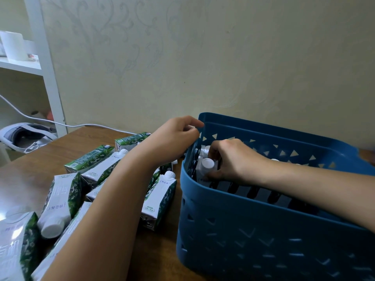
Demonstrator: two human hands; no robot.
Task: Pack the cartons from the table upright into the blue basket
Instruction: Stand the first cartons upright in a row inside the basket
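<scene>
head view: a blue plastic basket [263,230] with triangular cut-outs is seen on the right of a brown wooden counter [67,153], set close to a pale patterned wall [203,57]. the right hand [227,161] is reached down inside the basket's left end, and its fingers are curled round a white carton with a round white screw cap [205,168], which is held upright against the basket's left wall. a second white cap [205,150] is glimpsed just behind it, also inside the basket. the left hand [174,136] is raised at the basket's far left corner, with its fingers bent; something white is partly hidden under them, and whether it is pinched or the rim is merely touched cannot be told. to the left of the basket, a loose heap of green-and-white cartons [95,173] is spread on the counter, most lying on their sides and overlapping; one carton [159,201] lies just beside the basket with its cap pointing away from the viewer. a white cable [50,121] is run along the counter's far edge, and a white shelf unit [46,67] stands at the upper left.
</scene>
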